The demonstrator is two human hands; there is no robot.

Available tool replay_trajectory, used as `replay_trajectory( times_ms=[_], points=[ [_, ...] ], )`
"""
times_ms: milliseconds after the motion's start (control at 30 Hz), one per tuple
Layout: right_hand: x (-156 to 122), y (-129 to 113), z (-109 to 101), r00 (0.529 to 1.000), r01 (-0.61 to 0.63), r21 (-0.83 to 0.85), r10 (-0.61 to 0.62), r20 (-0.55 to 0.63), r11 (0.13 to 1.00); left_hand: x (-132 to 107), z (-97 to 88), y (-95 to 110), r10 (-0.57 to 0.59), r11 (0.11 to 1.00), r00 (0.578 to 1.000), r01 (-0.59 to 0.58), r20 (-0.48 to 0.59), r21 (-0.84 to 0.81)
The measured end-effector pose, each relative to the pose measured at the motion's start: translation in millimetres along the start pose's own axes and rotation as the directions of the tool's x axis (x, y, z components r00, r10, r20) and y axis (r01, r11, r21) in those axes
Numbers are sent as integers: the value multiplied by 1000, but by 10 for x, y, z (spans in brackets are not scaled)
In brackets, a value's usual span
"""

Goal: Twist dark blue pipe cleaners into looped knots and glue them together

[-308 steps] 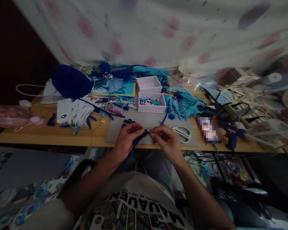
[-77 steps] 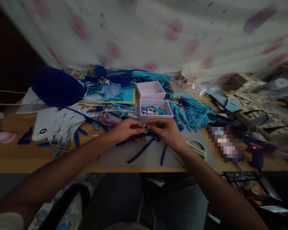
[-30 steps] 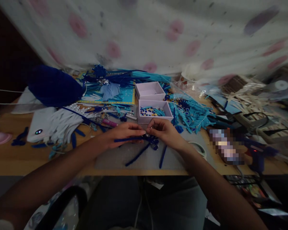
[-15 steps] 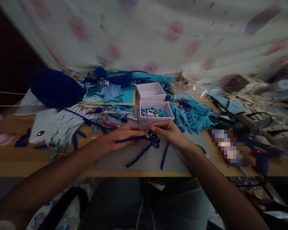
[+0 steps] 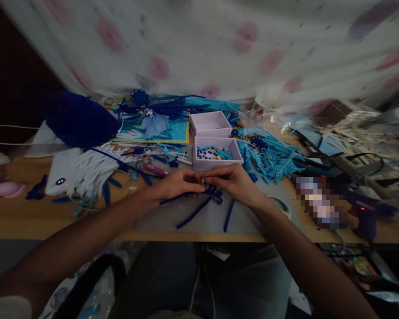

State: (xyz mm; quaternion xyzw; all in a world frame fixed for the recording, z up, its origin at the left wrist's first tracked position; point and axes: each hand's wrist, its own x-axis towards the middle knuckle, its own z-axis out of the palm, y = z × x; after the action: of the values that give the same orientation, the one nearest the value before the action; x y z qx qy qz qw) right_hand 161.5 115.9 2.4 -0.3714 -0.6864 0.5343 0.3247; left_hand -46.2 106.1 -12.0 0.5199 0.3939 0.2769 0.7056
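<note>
Between my two hands is a dark blue pipe-cleaner ornament (image 5: 214,193) with curled loops and silvery sparkling parts. My left hand (image 5: 183,183) is closed on its left side, thumb and fingers pinched near the silvery part. From the other side my right hand (image 5: 232,182) pinches its top with thumb and forefinger. The fingers partly hide the ornament. One dark blue stem runs left under my left hand. Two loose-looking dark blue pipe cleaners (image 5: 193,213) slant toward the table's front edge below; whether they join the ornament is unclear.
Two white boxes (image 5: 218,166) stand just beyond my hands, the nearer with beads. Turquoise pieces (image 5: 272,159) heap to the right, near a tape roll (image 5: 279,205) and a glue gun (image 5: 364,215). White stems (image 5: 95,170) and a dark blue bundle (image 5: 81,119) lie left.
My left fingers have drawn in, with the thumb now lower over the ornament. My right hand keeps its pinch with little movement. The whole view has shifted slightly.
</note>
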Motion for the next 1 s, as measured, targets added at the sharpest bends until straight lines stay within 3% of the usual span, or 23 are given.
replay_trajectory(
  times_ms=[500, 700, 1000],
  points=[
    [-10, 47, 24, 995, -38, 29, 41, -95, 999, -20, 28, -82, 37, 996, 989, -24, -144, 89],
    [-21, 14, -25, 994, -90, 54, 94, -61, 994, -10, 11, -52, 8, 998, 985, 3, -172, 61],
    [-27, -11, 47, 972, -135, 74, 146, -185, 988, -36, 51, -22, 22, 999, 976, -11, -215, 53]
  ],
)
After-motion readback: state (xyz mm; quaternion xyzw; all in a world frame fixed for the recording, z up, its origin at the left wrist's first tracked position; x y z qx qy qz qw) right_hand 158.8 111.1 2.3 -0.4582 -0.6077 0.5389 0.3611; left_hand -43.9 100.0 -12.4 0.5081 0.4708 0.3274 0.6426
